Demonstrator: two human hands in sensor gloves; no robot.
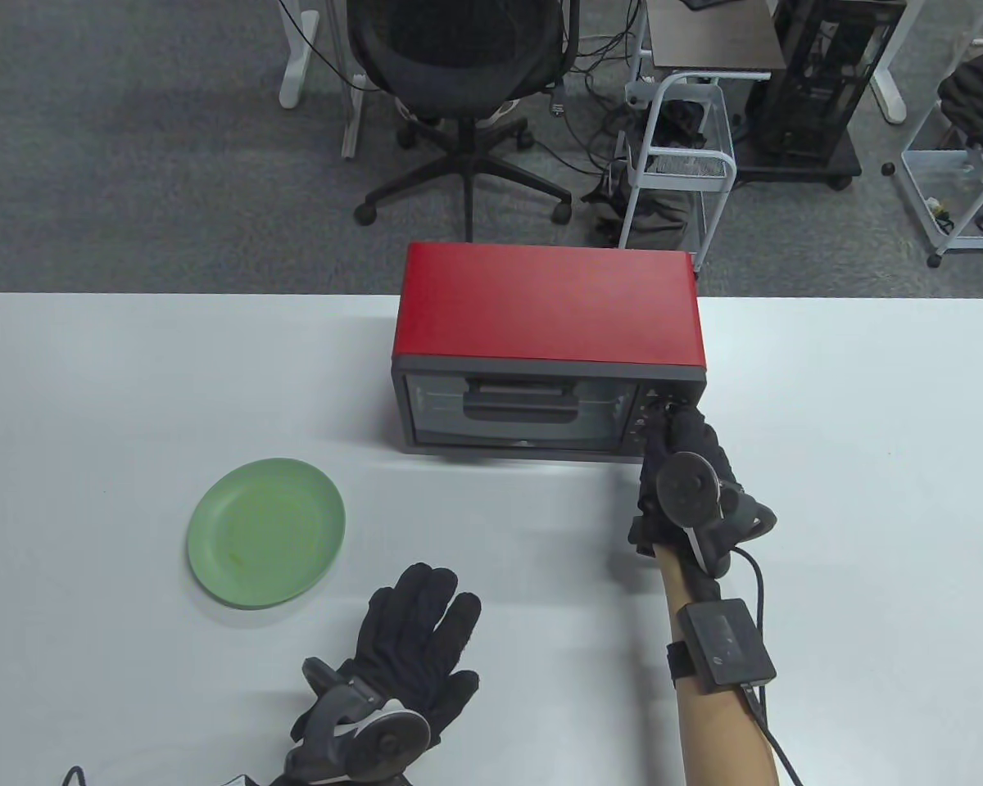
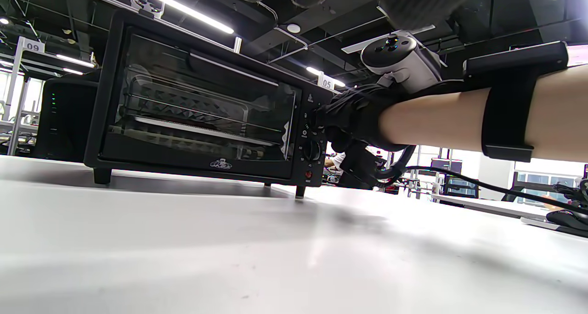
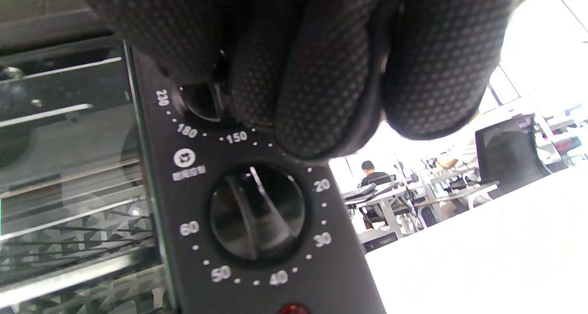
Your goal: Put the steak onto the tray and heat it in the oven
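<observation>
Table view, oven (image 1: 547, 327) door closed, right hand (image 1: 678, 458) gripping upper knob (image 3: 204, 103), left hand (image 1: 414, 647) flat, green plate (image 1: 266, 530).

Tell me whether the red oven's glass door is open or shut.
Shut. The red oven's glass door sits flush with the black front panel, its handle upright against the frame; the left wrist view shows no gap.

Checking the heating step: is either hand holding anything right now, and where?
The right hand grips the oven's upper knob with its fingertips. The left hand holds nothing.

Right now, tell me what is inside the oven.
Through the oven door glass: wire rack and a tray. Door closed. Reflections hide whether steak lies on the tray; cannot tell.
</observation>
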